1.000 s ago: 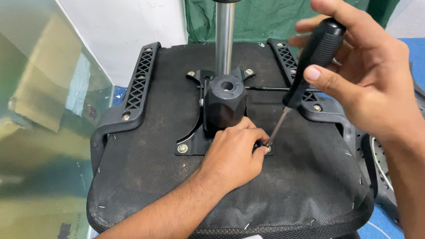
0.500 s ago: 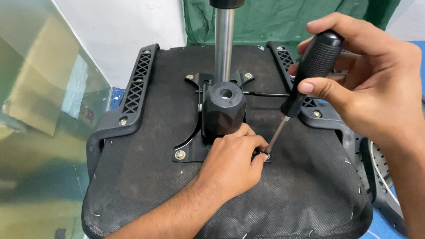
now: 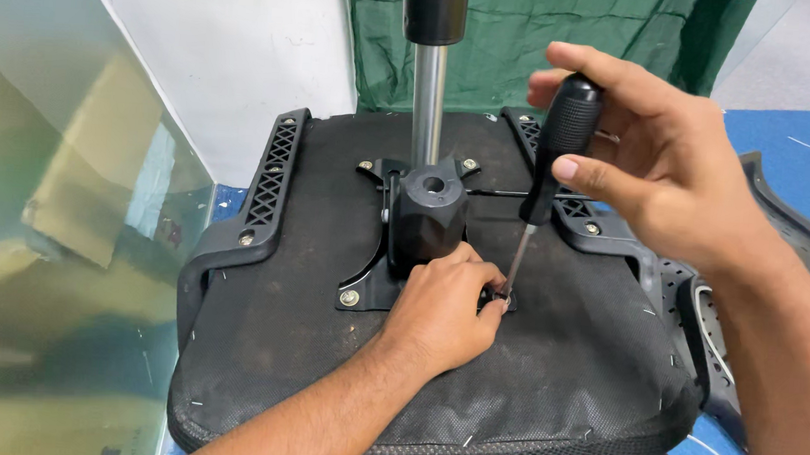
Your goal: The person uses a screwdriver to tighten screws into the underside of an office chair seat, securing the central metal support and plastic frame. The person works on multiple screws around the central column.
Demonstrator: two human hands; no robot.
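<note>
An upturned office chair seat [image 3: 302,344] lies bottom side up, covered in black fabric. A black mechanism block [image 3: 428,215] with a metal plate is bolted at its middle, and a chrome gas cylinder [image 3: 427,106] rises from it. My right hand [image 3: 656,174] grips the black handle of a screwdriver [image 3: 555,157], whose tip rests on a screw at the plate's right corner. My left hand [image 3: 442,311] lies on the seat with its fingertips pinched around that screw, next to the tip.
Black plastic armrest brackets run along the seat's left [image 3: 270,185] and right [image 3: 577,216] sides. A glass panel [image 3: 53,231] stands at the left, a white wall and green cloth [image 3: 532,37] behind. Blue floor and a black mesh chair part [image 3: 783,254] lie at the right.
My right hand has tilted the screwdriver a little more upright while its tip stays on the screw. My left hand holds its place. The camera has shifted slightly.
</note>
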